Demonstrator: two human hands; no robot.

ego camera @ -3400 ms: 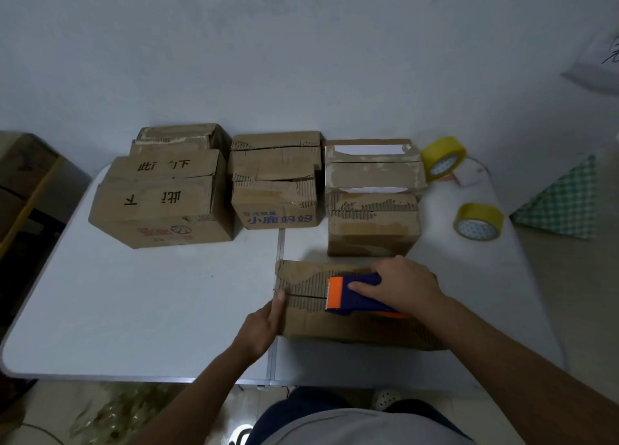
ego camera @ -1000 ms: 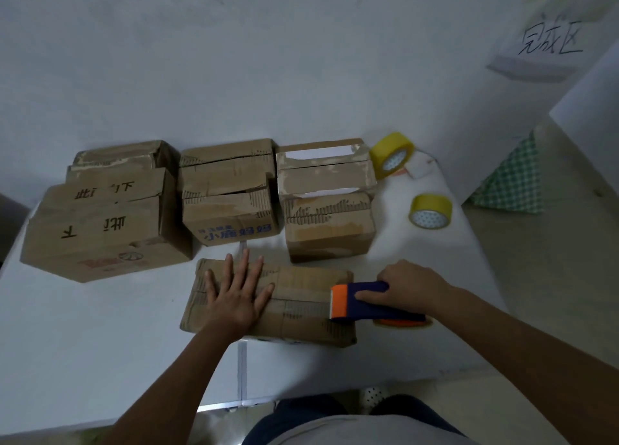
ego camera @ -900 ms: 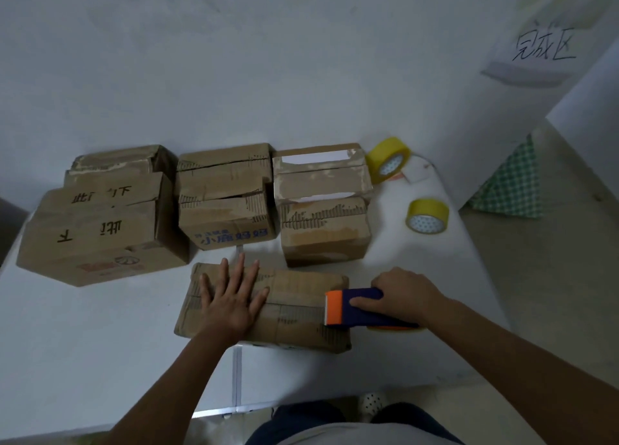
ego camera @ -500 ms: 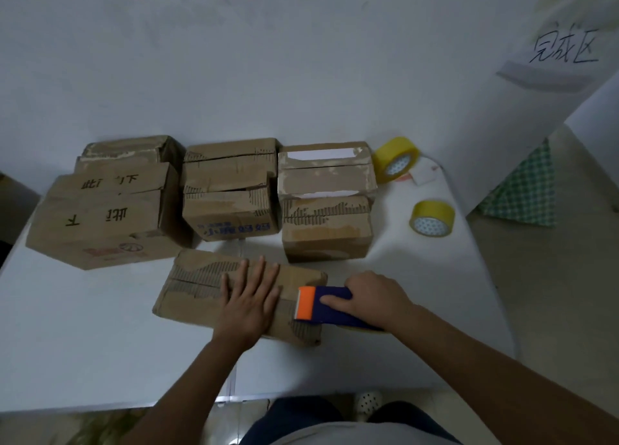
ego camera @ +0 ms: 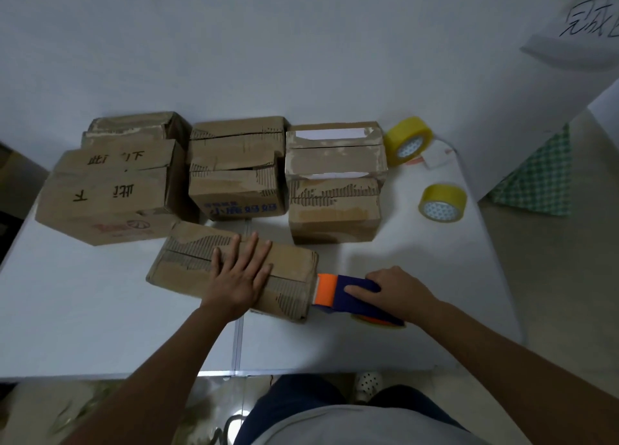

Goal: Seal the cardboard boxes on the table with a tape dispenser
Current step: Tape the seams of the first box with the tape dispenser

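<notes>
A flat cardboard box (ego camera: 187, 260) lies slanted near the front of the white table (ego camera: 83, 327). My left hand (ego camera: 239, 275) presses flat on its top, fingers spread. My right hand (ego camera: 397, 292) grips the blue and orange tape dispenser (ego camera: 338, 292), whose orange head touches the box's right end. Behind stand several more cardboard boxes: a large one (ego camera: 110, 193) at the left, a middle stack (ego camera: 234, 173), and a right stack (ego camera: 335, 183).
Two yellow tape rolls sit at the back right, one upright (ego camera: 407, 140) by the wall and one (ego camera: 442, 203) nearer. A white wall rises behind the boxes. A green checked cloth (ego camera: 539, 183) lies beyond the table's right edge.
The dispenser has run right along the box top and dropped to its right end. My left hand moved from the box's left end to lie flat on top. The box turned slightly.
</notes>
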